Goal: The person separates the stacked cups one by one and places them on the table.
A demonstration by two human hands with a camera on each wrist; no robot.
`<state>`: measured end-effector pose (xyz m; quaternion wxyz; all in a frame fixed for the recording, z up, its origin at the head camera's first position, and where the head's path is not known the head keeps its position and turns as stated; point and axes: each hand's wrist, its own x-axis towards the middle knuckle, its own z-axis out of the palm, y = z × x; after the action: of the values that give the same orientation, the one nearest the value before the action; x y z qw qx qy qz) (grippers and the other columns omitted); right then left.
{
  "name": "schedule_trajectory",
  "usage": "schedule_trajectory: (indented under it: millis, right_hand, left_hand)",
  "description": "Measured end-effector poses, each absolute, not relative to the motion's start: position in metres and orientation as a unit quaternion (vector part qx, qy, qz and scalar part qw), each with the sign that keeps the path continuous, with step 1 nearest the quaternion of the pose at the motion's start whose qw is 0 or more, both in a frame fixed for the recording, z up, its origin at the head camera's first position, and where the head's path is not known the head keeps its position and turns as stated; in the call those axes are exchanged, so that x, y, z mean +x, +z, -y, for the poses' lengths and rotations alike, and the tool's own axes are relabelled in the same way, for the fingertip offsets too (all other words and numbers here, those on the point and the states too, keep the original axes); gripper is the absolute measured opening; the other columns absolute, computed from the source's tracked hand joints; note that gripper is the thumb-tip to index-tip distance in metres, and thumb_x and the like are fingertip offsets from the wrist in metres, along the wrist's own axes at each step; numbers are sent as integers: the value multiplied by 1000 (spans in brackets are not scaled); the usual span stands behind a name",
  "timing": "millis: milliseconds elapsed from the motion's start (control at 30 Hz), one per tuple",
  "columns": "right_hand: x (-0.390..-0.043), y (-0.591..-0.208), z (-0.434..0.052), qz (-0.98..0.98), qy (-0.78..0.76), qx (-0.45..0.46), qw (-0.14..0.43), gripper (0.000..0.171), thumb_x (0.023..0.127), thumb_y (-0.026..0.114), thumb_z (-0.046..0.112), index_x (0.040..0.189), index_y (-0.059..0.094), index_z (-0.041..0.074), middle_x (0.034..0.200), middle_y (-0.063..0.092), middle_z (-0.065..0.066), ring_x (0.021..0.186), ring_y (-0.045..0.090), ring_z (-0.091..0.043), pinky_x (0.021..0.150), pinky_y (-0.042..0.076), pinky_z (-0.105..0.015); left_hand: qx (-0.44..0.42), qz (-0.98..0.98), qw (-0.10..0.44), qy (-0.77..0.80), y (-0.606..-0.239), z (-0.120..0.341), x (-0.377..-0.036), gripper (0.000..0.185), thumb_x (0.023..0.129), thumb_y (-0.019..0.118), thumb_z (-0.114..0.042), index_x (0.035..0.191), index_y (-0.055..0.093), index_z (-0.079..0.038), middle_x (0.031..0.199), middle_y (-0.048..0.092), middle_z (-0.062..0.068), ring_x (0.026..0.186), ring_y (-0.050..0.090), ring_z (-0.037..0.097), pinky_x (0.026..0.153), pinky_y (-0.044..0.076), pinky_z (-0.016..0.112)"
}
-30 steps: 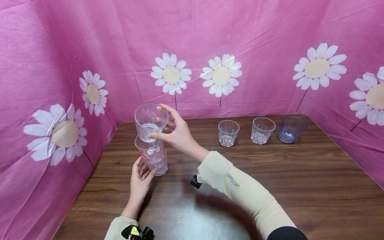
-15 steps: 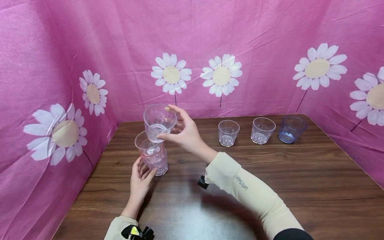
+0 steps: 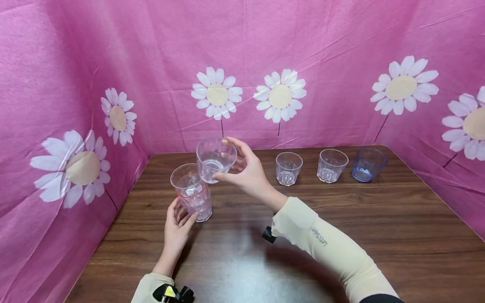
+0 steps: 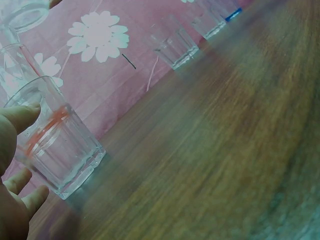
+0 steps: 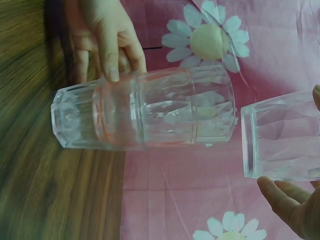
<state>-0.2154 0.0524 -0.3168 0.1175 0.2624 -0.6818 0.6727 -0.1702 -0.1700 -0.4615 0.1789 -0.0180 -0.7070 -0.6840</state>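
My right hand (image 3: pixel 248 174) holds a clear tumbler (image 3: pixel 215 159) in curled fingers, in the air just right of the tumbler stack (image 3: pixel 192 191). My left hand (image 3: pixel 178 227) grips that stack low, standing on the tabletop (image 3: pixel 341 235).

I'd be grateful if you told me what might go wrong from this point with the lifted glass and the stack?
The clear cup is held only at the right hand's fingertips, so it might slip and fall to the table. It hangs close beside the stacked cups, and a bump could tip them, since the left hand holds only their base.
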Motion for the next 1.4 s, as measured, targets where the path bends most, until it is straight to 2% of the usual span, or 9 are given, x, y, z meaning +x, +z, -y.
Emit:
schedule_trajectory:
  millis: [267,500,633,867,1100,1400]
  right_hand:
    - [-213,-331,-70,688,672,250,113,91,68,87,-9,146,42,5,144,50,-11,118,60,-31,90,55,-37]
    - [-214,-344,-83,697,669,233,106,90,67,87,-8,145,43,4,143,53,-10,119,60,-31,88,56,-39]
    - [-213,-352,-91,705,666,227,96,91,66,87,-10,145,43,3,145,51,-11,117,60,-34,86,57,-38]
    - [-209,-366,-105,715,663,207,75,93,65,87,-10,145,42,2,145,47,-14,111,62,-40,83,58,-36]
    - [-204,-374,-117,712,671,198,59,92,64,85,-14,144,41,-2,144,47,-21,112,59,-47,83,58,-39]
    - [-199,-383,-135,731,656,181,49,92,63,87,-12,143,42,-2,143,47,-21,116,58,-45,83,58,-37]
  left_hand:
    - [-21,705,183,-685,-462,170,-171,69,85,65,17,145,31,10,144,40,30,114,51,-1,91,46,16]
    - [-20,709,180,-682,-462,171,-170,69,86,65,15,145,31,9,146,39,30,115,50,1,91,46,16]
    - [-20,712,179,-679,-462,171,-170,69,86,66,15,145,31,10,146,39,30,116,50,3,91,46,15]
    - [-18,710,176,-682,-462,170,-169,69,86,65,16,145,31,9,145,40,30,112,51,-2,90,46,15]
    - [-16,708,175,-684,-462,171,-169,69,85,65,17,145,31,9,145,41,29,112,51,-2,91,46,15]
    - [-14,712,176,-680,-458,170,-168,69,86,66,15,145,32,9,146,40,29,116,50,4,91,46,16]
